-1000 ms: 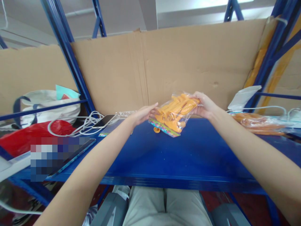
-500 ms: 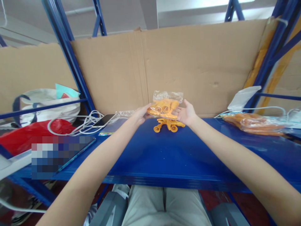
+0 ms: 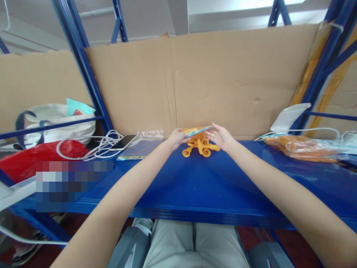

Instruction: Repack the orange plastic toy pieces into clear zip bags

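Near the back of the blue shelf, a clear plastic bag (image 3: pixel 196 131) with orange pieces inside is held nearly flat. Its colourful printed edge faces me. My left hand (image 3: pixel 176 138) is closed on the bag's left end. At the other end, my right hand (image 3: pixel 221 137) grips the bag's right edge, thumb side up. Just below the bag, several loose orange pieces (image 3: pixel 200 147) with round, cup-like ends lie in a small heap on the shelf. The bag hides the back of that heap.
An empty-looking clear bag (image 3: pixel 139 149) and a phone (image 3: pixel 124 142) lie left, by white cables (image 3: pixel 97 147) and a red bag (image 3: pixel 69 149). On the right sits another bag of orange pieces (image 3: pixel 301 146). Cardboard (image 3: pixel 223 78) stands behind the blue shelf (image 3: pixel 195 186).
Both hands have lowered the bag slightly and tipped it, so its printed edge now shows instead of the orange pieces' round ends. The loose heap has stayed put.
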The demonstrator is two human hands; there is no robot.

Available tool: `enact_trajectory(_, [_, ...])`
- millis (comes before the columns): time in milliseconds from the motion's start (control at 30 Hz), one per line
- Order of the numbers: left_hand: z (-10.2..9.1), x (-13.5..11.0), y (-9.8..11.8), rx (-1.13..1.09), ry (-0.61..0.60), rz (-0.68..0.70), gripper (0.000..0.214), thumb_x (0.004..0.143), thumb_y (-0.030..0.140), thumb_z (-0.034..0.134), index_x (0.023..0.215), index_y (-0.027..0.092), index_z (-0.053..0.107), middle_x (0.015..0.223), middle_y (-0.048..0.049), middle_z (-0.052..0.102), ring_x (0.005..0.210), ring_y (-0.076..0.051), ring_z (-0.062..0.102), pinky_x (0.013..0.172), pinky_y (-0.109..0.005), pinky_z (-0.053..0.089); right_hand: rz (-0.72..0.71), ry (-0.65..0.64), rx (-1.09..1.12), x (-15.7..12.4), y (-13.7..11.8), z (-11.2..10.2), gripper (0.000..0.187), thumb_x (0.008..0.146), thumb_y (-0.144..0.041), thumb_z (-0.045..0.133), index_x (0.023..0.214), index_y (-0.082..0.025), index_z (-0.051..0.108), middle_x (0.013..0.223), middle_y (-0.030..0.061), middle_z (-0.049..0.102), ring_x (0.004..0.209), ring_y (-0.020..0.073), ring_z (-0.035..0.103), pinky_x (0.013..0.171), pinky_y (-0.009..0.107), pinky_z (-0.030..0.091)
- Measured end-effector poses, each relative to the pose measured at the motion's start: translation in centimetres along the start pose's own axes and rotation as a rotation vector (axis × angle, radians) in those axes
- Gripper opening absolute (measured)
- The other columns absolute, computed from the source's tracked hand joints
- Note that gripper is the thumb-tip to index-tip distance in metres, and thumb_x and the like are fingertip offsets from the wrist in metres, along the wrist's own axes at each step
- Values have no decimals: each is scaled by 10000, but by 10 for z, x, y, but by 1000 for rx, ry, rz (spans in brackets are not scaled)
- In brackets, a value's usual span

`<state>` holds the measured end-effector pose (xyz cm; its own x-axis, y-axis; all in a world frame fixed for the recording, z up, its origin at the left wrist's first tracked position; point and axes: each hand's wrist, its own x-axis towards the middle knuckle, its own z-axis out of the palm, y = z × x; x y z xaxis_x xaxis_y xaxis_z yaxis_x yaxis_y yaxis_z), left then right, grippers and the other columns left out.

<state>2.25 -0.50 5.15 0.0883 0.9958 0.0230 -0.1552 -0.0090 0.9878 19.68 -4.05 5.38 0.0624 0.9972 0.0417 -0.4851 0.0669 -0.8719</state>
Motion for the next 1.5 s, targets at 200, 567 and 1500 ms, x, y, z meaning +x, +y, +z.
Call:
enact_trajectory(200, [1,-6,0,299,28,-28,507,845,78,563,1318,158,400,891,-108,711,649,-157,702,696,-316,595,40,94,-236,3,-6,-9,244,962,-282,374,810,-175,533,675,70,643,654,157,640,602,242,515])
enact_trajectory(567, [-3,4,0,422,77,1,482,886,89,433,1360,136,363,702,-70,703,495,-153,661,620,-312,583,6,211,-414,11,4,2,204,912,-98,394,758,-171,506,452,3,568,364,100,521,376,173,412])
enact_trajectory(1500, [9,11,35,376,117,401,567,879,61,430,1430,183,376,1249,-142,616,874,-144,686,789,-298,548,-441,214,-508,44,-42,20,212,815,-29,367,805,-193,502,559,-18,577,540,143,640,567,295,553])
